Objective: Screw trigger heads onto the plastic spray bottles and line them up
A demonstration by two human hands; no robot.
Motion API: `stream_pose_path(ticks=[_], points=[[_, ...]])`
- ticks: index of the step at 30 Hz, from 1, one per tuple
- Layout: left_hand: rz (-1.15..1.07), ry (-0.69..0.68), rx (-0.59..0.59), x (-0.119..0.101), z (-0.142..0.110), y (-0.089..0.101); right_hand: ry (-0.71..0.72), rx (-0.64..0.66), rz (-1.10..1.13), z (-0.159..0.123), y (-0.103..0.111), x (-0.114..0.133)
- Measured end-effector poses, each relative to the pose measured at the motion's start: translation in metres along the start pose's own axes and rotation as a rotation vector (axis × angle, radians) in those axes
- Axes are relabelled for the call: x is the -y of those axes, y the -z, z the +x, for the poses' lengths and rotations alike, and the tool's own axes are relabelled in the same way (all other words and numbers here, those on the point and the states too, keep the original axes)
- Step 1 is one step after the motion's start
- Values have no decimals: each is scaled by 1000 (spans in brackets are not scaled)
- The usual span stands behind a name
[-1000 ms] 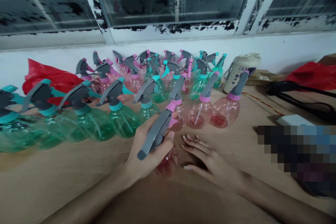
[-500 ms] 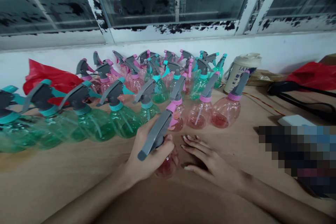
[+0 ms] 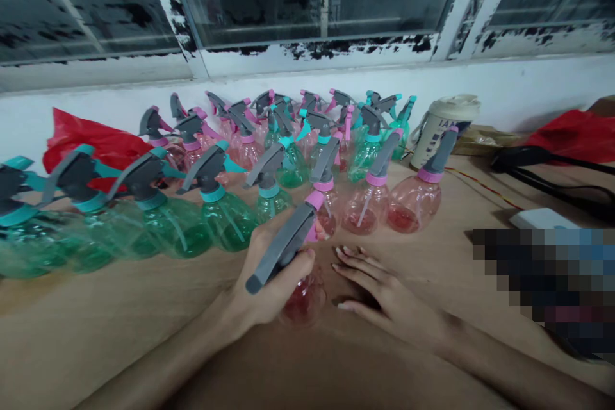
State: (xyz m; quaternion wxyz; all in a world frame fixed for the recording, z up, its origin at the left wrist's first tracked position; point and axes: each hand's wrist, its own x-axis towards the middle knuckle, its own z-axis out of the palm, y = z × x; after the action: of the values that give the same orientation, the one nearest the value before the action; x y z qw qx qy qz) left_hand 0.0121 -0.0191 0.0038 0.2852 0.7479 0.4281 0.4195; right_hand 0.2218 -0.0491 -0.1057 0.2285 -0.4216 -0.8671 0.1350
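Observation:
My left hand (image 3: 269, 282) is wrapped round the neck of a pink spray bottle (image 3: 303, 302), under its grey and pink trigger head. The bottle stands on the wooden table (image 3: 144, 320), and the fingers hide its collar. Beside it, to the right, my right hand (image 3: 379, 288) rests palm down on the table with its fingers apart, holding nothing. Just beyond the hands stand pink spray bottles (image 3: 365, 208) with grey heads and pink collars. To the left runs a row of green spray bottles (image 3: 230, 221) with teal collars.
More pink and green spray bottles (image 3: 250, 152) crowd the back by the wall. A red plastic bag (image 3: 91, 144) lies at left. On the right are a paper cup (image 3: 439, 134), a black strap (image 3: 538, 170), a white box (image 3: 542, 219) and a blurred-out dark object (image 3: 552, 288).
The held bottle's trigger head has tipped and shifted very slightly left, along with my left hand's fingers. My right hand has stayed in place.

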Motion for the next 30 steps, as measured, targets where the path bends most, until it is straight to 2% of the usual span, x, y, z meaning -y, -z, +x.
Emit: stream_pose_path(ticks=[5,10,24,30], points=[[62,-81,10,1,0,-3,13,7,-1,0,0,-1],[41,-45,-42,4,-4,-7,10,39,-17,-1,0,-2],[40,-6,-46,3,-3,-7,-9,61,-36,0,2,0],[-18,-29,40,0,-3,-4,-14,52,-24,-1,1,-3]])
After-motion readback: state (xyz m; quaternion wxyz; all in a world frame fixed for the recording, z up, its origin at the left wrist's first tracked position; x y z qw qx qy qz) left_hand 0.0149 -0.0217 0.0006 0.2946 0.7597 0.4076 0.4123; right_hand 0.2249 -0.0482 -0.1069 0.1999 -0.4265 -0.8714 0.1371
